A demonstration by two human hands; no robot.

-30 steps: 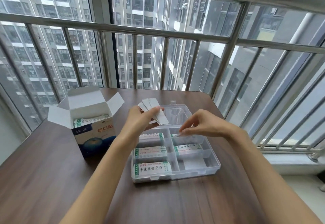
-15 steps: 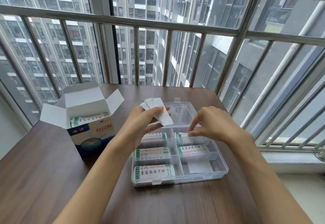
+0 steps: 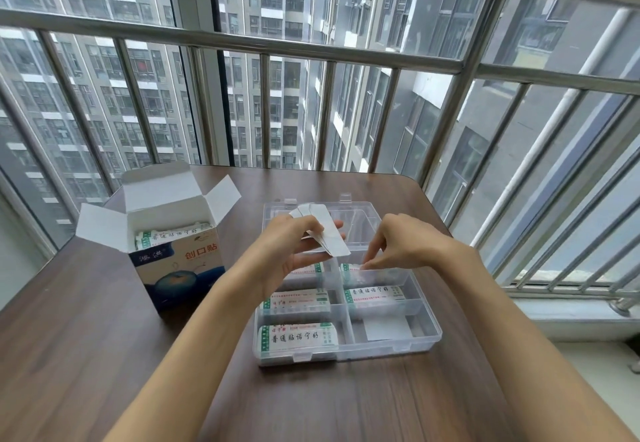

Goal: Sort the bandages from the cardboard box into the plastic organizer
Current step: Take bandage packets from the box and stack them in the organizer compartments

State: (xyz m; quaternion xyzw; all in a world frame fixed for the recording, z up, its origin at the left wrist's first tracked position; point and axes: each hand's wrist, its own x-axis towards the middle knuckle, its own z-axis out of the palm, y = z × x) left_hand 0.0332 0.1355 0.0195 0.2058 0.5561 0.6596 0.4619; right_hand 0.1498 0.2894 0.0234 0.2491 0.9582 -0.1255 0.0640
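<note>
My right hand has dropped since a sec ago; fingertips now pinch a white green-edged bandage strip in the far-right compartment of the clear plastic organizer. Left hand still grips a fan of white bandage strips over the far-left compartment, hiding its contents. Open blue-and-white cardboard box w/ more bandages sits left. Print on strips mostly illegible.

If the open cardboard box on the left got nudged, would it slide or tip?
The cardboard box stands taller than wide with flaps up, so a high push would probably tip it. It looks light, only bandages showing inside, so a low nudge likely slides it on the smooth table.
</note>
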